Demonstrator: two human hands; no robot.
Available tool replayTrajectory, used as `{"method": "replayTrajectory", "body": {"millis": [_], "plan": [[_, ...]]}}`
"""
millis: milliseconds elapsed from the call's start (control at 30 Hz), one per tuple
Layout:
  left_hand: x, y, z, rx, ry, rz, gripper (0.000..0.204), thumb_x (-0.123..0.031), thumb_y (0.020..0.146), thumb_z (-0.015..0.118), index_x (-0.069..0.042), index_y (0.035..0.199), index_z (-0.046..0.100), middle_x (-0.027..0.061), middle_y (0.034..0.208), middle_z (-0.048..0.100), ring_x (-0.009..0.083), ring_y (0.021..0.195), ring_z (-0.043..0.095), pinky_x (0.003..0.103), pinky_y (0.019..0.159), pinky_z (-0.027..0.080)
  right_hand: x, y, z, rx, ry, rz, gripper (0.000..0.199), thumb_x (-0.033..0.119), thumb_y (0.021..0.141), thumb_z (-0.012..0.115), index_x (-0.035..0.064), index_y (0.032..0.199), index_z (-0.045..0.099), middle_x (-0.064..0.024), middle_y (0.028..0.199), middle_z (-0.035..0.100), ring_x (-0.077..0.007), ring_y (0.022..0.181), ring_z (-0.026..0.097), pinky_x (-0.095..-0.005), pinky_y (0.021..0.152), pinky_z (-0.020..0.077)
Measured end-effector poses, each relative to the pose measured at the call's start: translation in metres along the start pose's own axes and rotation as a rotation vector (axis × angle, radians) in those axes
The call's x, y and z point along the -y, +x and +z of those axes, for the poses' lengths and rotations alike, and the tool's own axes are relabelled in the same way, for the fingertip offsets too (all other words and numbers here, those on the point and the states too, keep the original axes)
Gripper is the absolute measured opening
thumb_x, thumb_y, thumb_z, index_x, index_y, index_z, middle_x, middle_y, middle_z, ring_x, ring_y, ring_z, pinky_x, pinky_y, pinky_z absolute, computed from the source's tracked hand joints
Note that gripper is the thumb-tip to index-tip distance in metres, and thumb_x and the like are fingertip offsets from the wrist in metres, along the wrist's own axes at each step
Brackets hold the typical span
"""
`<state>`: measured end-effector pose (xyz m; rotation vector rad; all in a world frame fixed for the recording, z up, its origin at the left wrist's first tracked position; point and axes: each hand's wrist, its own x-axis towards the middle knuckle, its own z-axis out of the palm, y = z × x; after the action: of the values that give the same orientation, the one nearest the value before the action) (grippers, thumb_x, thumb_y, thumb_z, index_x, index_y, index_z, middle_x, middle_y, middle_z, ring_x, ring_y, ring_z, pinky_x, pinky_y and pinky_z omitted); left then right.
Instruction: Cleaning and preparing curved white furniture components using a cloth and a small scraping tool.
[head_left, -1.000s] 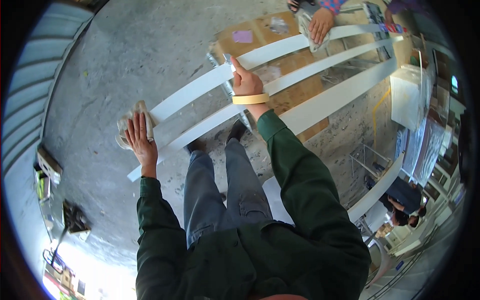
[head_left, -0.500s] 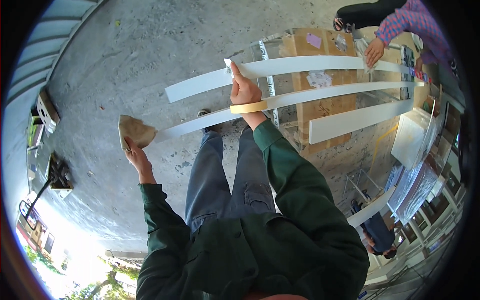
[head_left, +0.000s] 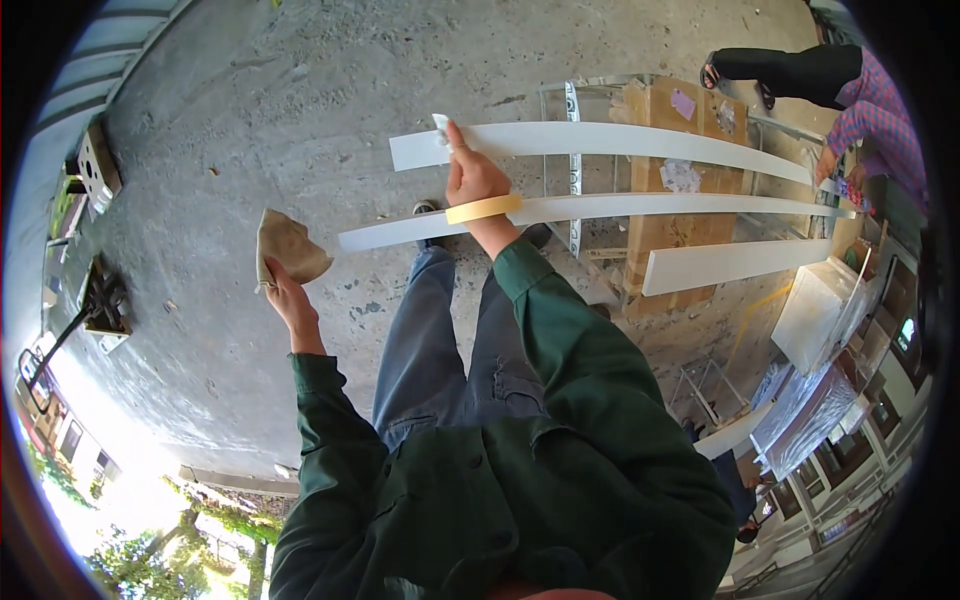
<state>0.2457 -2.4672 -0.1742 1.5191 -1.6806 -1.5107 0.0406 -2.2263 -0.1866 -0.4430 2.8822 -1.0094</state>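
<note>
While I stand on a rough grey concrete floor (head_left: 250, 130) in an open work yard, three long white boards (head_left: 640, 140) lie side by side on a metal rack (head_left: 572, 160) ahead of me. My right hand (head_left: 470, 178) rests on the farthest board near its left end, fingers pressed together around a small white scrap, and a roll of tan tape (head_left: 484, 208) sits on that wrist. My left hand (head_left: 282, 290) is raised over the floor, well apart from the boards, pinching one folded sheet of brown sandpaper (head_left: 288, 247). Under the boards stands one brown cardboard box (head_left: 660, 235) bearing a small purple label (head_left: 683, 103) and a white one. Another person's hand (head_left: 826, 163) touches the boards' far end.
</note>
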Motion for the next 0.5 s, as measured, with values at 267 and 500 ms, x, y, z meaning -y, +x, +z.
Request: {"method": "replayTrajectory", "body": {"millis": [267, 500], "plan": [[0.004, 0.006, -0.014, -0.002, 0.005, -0.001, 0.049, -0.038, 0.097, 0.05, 0.001, 0.127, 0.05, 0.0089, 0.12, 0.057, 0.0167, 0.107, 0.053, 0.03, 0.092, 0.042, 0.043, -0.008, 0.035, 0.153, 0.033, -0.048, 0.057, 0.012, 0.086, 0.057, 0.025, 0.139, 0.043, -0.0135, 0.074, 0.061, -0.0342, 0.066, 0.061, -0.0436, 0.057, 0.0472], [-0.022, 0.01, -0.015, -0.006, -0.054, -0.055, 0.047, -0.036, 0.097, 0.05, 0.001, 0.125, 0.051, 0.0082, 0.118, 0.057, 0.0158, 0.105, 0.054, 0.03, 0.091, 0.042, 0.032, -0.007, 0.017, 0.194, 0.436, -0.019, 0.051, 0.011, 0.089, 0.057, 0.0182, 0.138, 0.044, -0.0112, 0.083, 0.065, -0.0212, 0.067, 0.065, -0.0355, 0.06, 0.0508]]}}
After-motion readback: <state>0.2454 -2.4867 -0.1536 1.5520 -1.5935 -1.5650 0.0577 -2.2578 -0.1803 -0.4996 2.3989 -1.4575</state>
